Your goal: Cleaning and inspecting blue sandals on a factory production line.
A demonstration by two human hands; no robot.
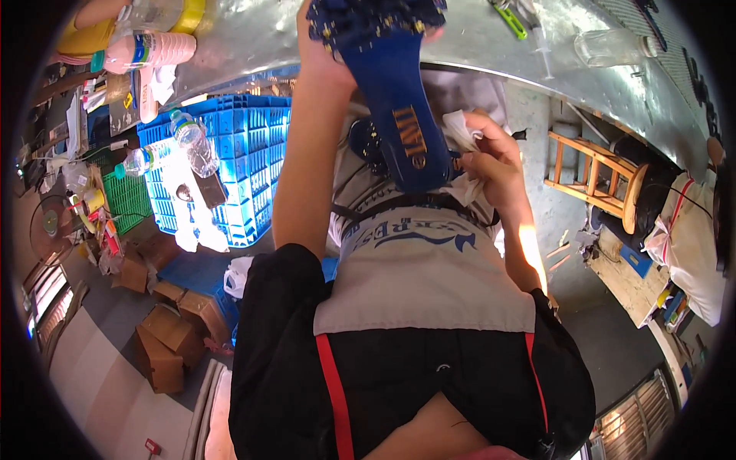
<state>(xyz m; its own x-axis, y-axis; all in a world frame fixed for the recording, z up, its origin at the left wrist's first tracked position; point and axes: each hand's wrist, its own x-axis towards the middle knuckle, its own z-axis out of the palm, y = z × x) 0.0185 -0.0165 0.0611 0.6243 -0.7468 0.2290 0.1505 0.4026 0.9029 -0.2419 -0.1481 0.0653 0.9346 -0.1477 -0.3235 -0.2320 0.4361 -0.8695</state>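
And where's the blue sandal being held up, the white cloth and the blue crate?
Blue sandal (392, 96): head view, on its insole.
White cloth (459, 129): head view, on its upper part.
Blue crate (251, 149): head view, on its side wall.

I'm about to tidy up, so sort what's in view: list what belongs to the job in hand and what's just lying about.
Apparently in the job: navy sandal in the left fingers; white cloth or tissue in the right fingers; dark, gold-flecked item partly hidden behind, perhaps its mate.

Apparently lying about: green-handled tool; clear bottle; blue crate; cardboard box.
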